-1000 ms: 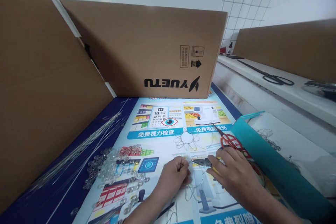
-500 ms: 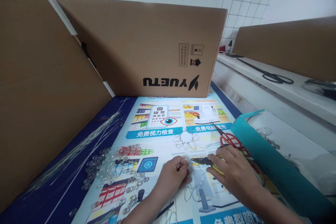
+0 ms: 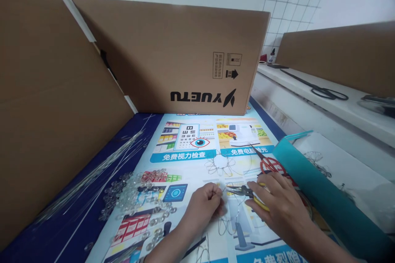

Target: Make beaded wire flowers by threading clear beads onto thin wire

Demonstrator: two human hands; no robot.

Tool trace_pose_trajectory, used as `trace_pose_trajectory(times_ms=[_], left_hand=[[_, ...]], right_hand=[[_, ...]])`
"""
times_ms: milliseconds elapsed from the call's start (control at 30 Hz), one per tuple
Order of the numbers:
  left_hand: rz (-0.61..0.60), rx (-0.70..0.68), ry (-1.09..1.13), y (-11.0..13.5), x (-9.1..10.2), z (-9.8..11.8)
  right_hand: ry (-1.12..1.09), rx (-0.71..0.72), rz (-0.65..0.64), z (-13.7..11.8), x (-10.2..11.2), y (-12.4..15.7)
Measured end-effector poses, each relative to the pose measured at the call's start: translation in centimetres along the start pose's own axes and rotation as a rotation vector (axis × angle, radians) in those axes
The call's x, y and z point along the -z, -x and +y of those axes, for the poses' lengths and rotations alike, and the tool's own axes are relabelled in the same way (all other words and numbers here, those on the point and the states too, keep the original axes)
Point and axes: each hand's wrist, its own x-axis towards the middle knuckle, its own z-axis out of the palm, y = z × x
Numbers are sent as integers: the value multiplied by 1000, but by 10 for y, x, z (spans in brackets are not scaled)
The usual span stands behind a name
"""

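Note:
Thin silvery wire point(image 3: 227, 227), bent into loops, hangs below my left hand point(image 3: 207, 199), whose thumb and fingers pinch it. My right hand point(image 3: 274, 195) is wrapped round the yellow handles of a pair of pliers point(image 3: 242, 190). The jaws of the pliers stand slightly apart and point left at the wire by my left fingertips; whether they touch it I cannot tell. Beyond both hands a flower-shaped wire ring point(image 3: 220, 162) lies on the printed sheet. Red-handled scissors point(image 3: 271, 165) lie just past my right hand, partly hidden by it.
Clear glass beads point(image 3: 129, 193) are scattered on the left, beside a bundle of straight wires point(image 3: 101, 170). A teal-edged tray point(image 3: 317, 185) with wire pieces stands at right. Cardboard panels point(image 3: 160, 57) wall off the back and left. Black scissors point(image 3: 327, 92) rest on the ledge.
The pliers' jaws have parted slightly, and my right hand's grip on the handles has loosened a little. My left hand keeps its pinch. The whole view has shifted slightly.

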Motion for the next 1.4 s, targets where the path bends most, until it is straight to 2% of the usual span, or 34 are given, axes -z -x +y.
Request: trace_pose_trajectory(times_ms=[133,267,600,800,1000,1200,1400], left_hand=[[17,-14,-9,1,0,-2],[48,-26,-35,0,1,-5],[61,-30,-107,2,1,-4],[62,-39,-123,1,1,-6],[61,-43,-128,0,0,-8],[43,-31,-140,0,0,-7],[45,-48,-162,1,1,-5]], right_hand=[[42,-14,-19,0,4,1],[86,-45,-93,2,5,1],[164,-72,-211,2,-6,4],[191,-83,-190,1,-8,2],[125,-53,-185,2,-11,1],[109,10,-61,4,-12,3],[88,16,-29,3,-11,2]])
